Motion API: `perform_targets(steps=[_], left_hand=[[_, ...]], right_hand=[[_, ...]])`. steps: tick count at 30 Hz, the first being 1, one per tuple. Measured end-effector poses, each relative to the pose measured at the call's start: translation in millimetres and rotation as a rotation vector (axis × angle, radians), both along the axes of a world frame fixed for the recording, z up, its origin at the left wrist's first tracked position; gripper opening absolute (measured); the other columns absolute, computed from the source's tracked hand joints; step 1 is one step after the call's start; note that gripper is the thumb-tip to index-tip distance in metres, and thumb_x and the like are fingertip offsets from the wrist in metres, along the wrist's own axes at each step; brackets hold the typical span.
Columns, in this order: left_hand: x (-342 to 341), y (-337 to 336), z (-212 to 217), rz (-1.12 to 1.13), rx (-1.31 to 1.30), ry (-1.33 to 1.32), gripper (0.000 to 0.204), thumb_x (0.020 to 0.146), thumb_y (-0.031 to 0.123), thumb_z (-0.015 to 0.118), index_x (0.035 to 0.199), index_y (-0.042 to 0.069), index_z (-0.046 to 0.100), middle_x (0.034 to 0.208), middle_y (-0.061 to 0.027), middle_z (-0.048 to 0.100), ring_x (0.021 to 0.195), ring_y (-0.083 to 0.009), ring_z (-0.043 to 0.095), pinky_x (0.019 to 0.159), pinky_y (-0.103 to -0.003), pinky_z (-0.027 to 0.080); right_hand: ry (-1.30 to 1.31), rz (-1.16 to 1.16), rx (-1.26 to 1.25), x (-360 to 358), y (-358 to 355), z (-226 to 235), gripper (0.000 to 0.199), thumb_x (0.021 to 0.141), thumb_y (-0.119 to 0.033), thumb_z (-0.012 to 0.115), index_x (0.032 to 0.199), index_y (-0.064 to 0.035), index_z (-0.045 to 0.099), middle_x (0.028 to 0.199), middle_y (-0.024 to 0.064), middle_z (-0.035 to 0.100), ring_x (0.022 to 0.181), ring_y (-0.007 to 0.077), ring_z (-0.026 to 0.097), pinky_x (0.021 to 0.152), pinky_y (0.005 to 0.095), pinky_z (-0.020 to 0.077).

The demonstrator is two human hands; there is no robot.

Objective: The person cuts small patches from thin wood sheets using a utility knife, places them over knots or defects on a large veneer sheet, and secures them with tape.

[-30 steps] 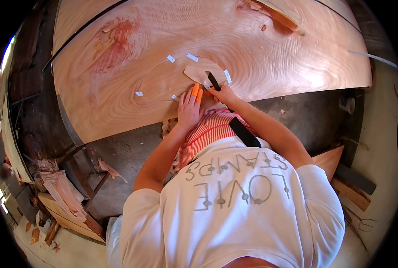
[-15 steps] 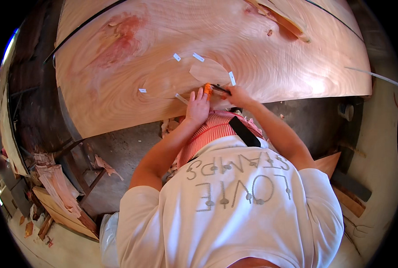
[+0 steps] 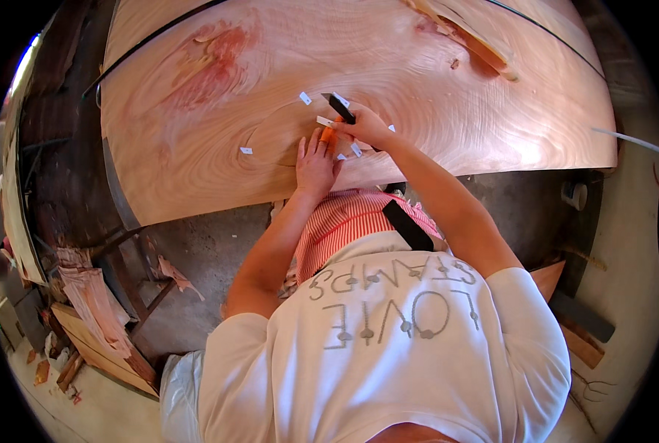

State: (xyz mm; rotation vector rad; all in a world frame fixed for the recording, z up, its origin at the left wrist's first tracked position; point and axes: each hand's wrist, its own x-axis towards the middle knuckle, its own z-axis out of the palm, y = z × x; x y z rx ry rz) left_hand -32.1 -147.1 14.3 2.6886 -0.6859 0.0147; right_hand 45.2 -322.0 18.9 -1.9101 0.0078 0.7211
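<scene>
Slanted black tool and white strip over swirl-grained wood sheet.

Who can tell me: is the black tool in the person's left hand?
No, the black tool is in the right hand, while the left hand rests on the wooden sheet.

Wood sheet: smooth, slight sheen; reddish patch rough, torn. Blk tool: matt. Tape bits: smooth, paper-like. Finger covers: rubbery-lkg. Apron & shirt: matt cloth. Bag: thin, shiny plastic. Floor: dull conc.
</scene>
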Motion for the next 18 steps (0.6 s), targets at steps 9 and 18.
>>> perform_targets(steps=[9, 18], left_hand=[[5, 2, -1, 0.141, -0.127, 0.0, 0.059, 0.073, 0.028, 0.065, 0.122, 0.001, 0.048, 0.133, -0.0154, 0.039, 0.127, -0.0304, 0.033, 0.104, -0.047, 0.024], [9, -8, 5, 0.12, 0.15, 0.049, 0.072, 0.071, 0.037, 0.066, 0.129, 0.003, 0.041, 0.139, -0.0146, 0.032, 0.13, -0.0286, 0.028, 0.106, -0.05, 0.017]], right_hand=[[0.036, -0.01, -0.132, 0, 10, 8, 0.02, 0.076, -0.022, 0.064, 0.085, -0.0043, 0.065, 0.067, 0.0045, 0.064, 0.058, 0.0127, 0.059, 0.056, 0.029, 0.0477], [-0.368, 0.275, -0.456, 9, 3, 23, 0.016, 0.079, -0.02, 0.062, 0.088, -0.0066, 0.062, 0.072, 0.0092, 0.063, 0.064, 0.0218, 0.06, 0.061, 0.0351, 0.0452]])
